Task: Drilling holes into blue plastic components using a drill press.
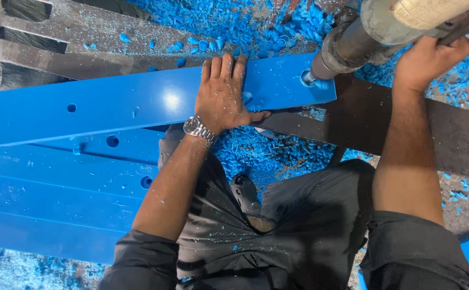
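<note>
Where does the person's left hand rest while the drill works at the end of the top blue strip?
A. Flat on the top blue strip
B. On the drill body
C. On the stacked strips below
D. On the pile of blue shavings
A: the left hand lies palm down, fingers spread, on the top blue strip, while the right hand grips the drill.

Bright, sharp, glare on blue strip (137, 102)

Rolled dark grey sleeves, silver wristwatch (198, 129), dark trousers.
</note>
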